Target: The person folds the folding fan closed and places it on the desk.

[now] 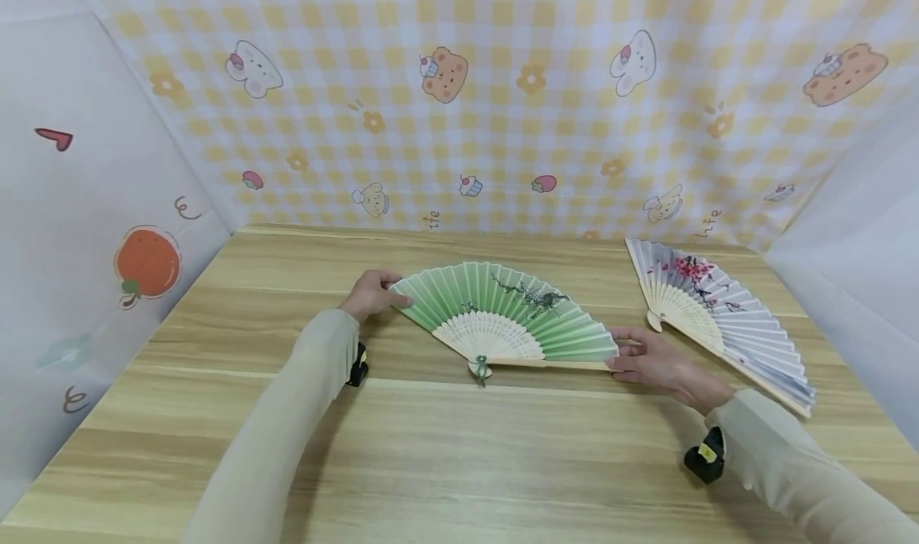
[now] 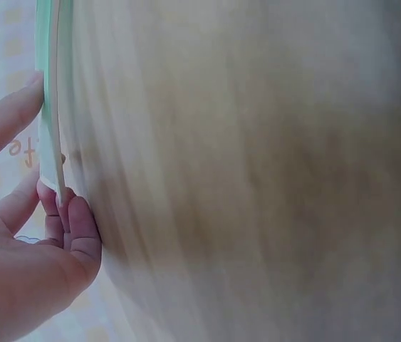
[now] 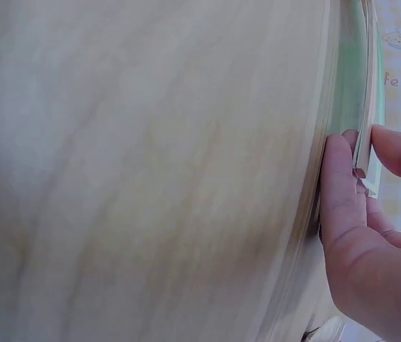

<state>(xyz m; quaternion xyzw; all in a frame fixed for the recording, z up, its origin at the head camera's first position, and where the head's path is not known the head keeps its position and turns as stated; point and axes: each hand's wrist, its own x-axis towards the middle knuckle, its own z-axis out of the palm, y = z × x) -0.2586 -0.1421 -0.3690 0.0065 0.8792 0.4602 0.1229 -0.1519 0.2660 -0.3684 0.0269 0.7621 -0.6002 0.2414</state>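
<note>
A green folding fan (image 1: 495, 305), printed with a dark branch, is spread wide between both hands in the head view. My left hand (image 1: 375, 295) pinches its left end, thumb on top and fingers beneath. The right end is pinched by my right hand (image 1: 649, 360), near the tip of the outer rib. In the left wrist view the fan's edge (image 2: 49, 107) runs between thumb and fingers. The right wrist view shows the outer rib (image 3: 364, 135) between thumb and fingers, close over the table. A green tassel cord (image 1: 482, 368) hangs at the pivot.
A second fan (image 1: 718, 313), white and grey with pink blossoms, lies spread on the right of the wooden table (image 1: 459, 464), close to my right hand. A checked curtain (image 1: 488, 129) hangs behind the table, with white cloth (image 1: 72, 249) at the left side.
</note>
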